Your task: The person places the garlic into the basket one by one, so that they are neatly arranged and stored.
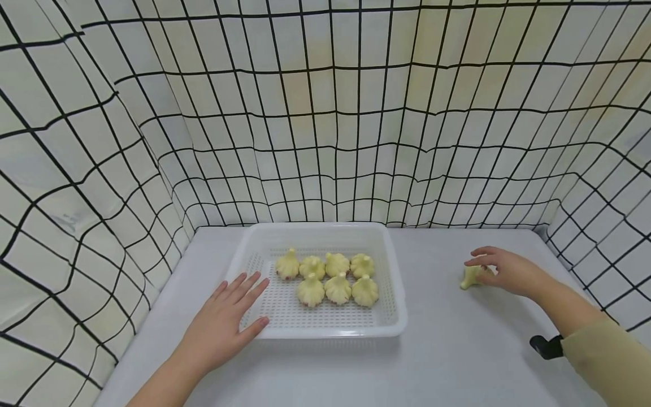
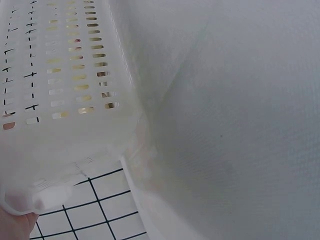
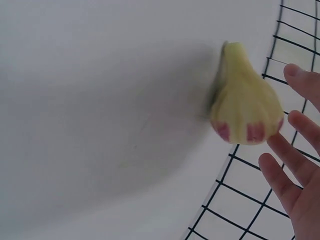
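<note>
A white perforated plastic basket point(image 1: 330, 330) holds several pale yellow garlic bulbs point(image 1: 338, 289) in two rows. My left hand point(image 1: 216, 325) lies at the basket's left front corner, its fingers straight and spread over the rim. Only a bit of that hand shows in the left wrist view, by the basket's rim point(image 2: 60, 137). Out to the right, my right hand point(image 1: 511, 274) reaches over a single garlic bulb point(image 3: 247, 102) with pink patches at its base. Its fingers point(image 3: 280, 182) are spread beside the bulb, not closed round it; whether they touch it I cannot tell.
A white table point(image 1: 437, 350) carries everything. Black wire grid walls point(image 1: 333, 116) with pale backing rise at the back and both sides. The right grid wall stands close to the right forearm. A black object point(image 1: 546, 346) sits at the right sleeve cuff.
</note>
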`<state>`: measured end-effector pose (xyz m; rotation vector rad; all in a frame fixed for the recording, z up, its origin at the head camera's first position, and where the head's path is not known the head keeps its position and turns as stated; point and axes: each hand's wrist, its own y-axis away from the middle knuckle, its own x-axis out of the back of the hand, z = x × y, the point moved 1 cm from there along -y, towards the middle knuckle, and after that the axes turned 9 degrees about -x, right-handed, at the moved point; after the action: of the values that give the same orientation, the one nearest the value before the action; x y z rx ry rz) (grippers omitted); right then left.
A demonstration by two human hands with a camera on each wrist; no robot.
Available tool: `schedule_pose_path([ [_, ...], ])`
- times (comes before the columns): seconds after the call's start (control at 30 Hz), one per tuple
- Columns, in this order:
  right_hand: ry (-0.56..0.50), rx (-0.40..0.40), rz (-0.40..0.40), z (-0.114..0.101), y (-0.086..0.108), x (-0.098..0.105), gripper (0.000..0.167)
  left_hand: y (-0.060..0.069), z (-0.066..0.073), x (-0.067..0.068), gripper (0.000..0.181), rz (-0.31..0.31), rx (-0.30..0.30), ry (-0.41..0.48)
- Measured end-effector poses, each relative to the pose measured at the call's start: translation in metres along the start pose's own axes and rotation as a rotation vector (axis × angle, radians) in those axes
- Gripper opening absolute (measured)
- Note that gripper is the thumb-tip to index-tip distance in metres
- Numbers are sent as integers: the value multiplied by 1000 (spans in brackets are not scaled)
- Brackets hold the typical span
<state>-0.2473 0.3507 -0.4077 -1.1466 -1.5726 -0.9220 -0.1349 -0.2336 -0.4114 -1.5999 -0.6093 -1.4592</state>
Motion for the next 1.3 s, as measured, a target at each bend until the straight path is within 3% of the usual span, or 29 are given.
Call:
schedule_pose_path([
  [0.37, 115, 36, 5, 4, -5, -6, 39, 0, -1, 0, 71, -14, 0, -5],
  [0.97, 223, 113, 98, 18, -9, -14, 30, -1, -1, -1, 71, -22, -6, 9],
  [1.3, 198, 46, 62, 20, -5, -13, 31, -1, -3, -3, 71, -21, -5, 5],
])
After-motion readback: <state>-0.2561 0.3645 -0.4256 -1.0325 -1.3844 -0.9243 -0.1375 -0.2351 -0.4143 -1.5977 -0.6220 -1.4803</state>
